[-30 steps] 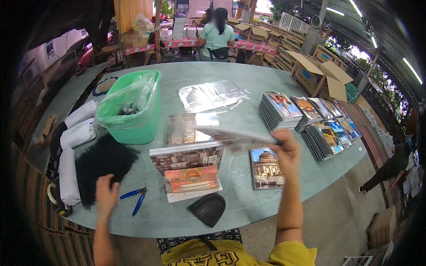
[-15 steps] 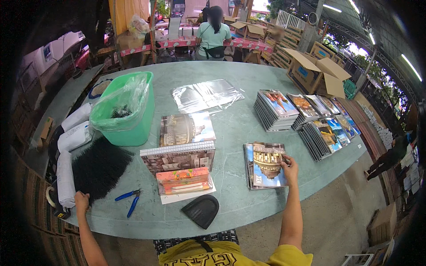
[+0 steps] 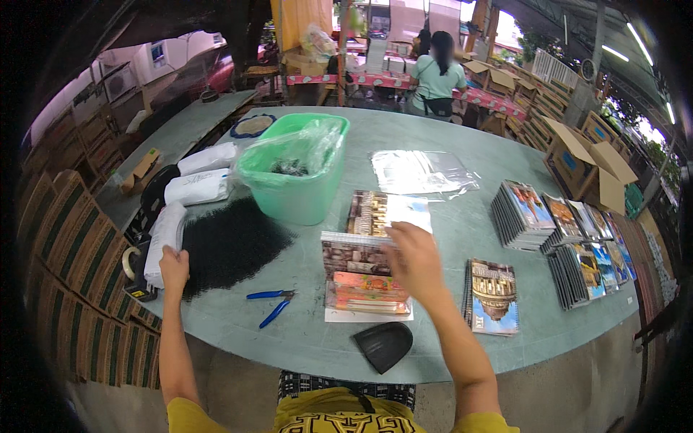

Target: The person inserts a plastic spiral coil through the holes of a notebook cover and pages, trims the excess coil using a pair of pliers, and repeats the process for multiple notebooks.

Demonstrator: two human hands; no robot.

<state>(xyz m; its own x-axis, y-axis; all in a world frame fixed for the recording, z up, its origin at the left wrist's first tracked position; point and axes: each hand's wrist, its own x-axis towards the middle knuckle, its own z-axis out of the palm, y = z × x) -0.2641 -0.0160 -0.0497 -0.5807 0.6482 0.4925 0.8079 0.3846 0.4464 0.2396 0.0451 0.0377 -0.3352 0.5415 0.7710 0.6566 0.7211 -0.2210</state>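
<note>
My left hand (image 3: 174, 268) is closed at the near left edge of a heap of black spiral binding coils (image 3: 234, 245), beside a white wrapped roll (image 3: 165, 234); what it pinches is too small to make out. My right hand (image 3: 417, 261) reaches over a block of notebooks (image 3: 354, 257) standing on edge, its fingers curled on the block's right end. Behind that block lies a notebook with a building on its cover (image 3: 367, 211). To the right, a small stack of spiral-bound notebooks (image 3: 494, 296) rests flat, a domed building on its top cover.
Blue cutters (image 3: 271, 306), a black curved piece (image 3: 385, 347) and an orange packet (image 3: 368, 290) lie near the front. A green bin (image 3: 299, 195) stands behind the coils. Clear plastic sleeves (image 3: 419, 172), notebook stacks (image 3: 521, 216) and an open carton (image 3: 577, 166) sit farther back. A person stands beyond.
My right hand has left the flat stack of notebooks and moved left to the standing block. My left hand stays by the coils. The view has turned left.
</note>
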